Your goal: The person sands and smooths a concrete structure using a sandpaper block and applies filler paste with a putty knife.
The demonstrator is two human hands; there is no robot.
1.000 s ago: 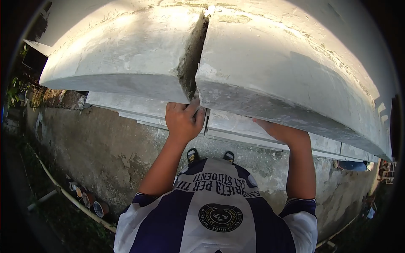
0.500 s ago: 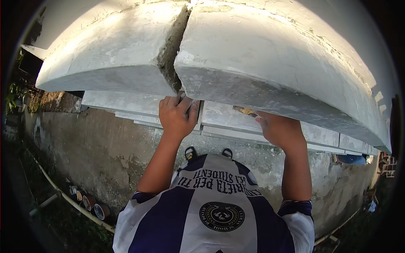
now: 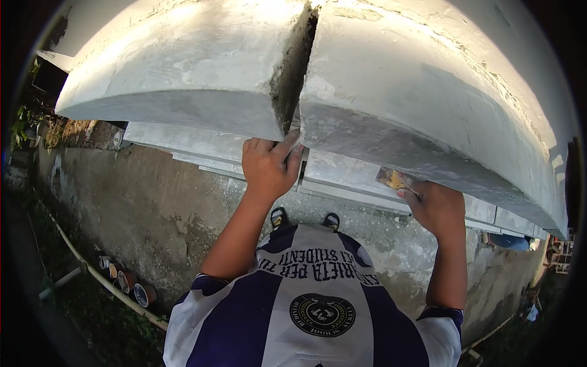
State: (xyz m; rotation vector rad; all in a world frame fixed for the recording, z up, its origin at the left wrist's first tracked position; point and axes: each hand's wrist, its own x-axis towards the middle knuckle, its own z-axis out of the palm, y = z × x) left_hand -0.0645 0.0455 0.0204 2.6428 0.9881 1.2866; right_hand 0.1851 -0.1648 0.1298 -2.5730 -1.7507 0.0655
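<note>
Two thick pale concrete slabs, a left one (image 3: 177,76) and a right one (image 3: 391,92), are separated by a dark, rough-edged gap (image 3: 295,73). My left hand (image 3: 269,171) is at the lower end of this gap, its fingers drawn together near a small greyish piece; what they grip is too small to make out. Below the right slab's front edge, my right hand (image 3: 437,205) is closed round a flat tool (image 3: 392,178) with a yellow-brown stained surface. Part of that tool is hidden by the fingers.
Lower pale ledges (image 3: 189,142) run beneath the slabs. Behind them is a stained grey wall (image 3: 140,196). My sandalled feet (image 3: 279,218) show below the ledges. Several pots or buckets (image 3: 145,295) stand at lower left, near a long pale pole (image 3: 92,269).
In the view, the slab gap and my left hand have shifted right. My right hand and the tool have moved right and down, and more of the tool's stained face shows.
</note>
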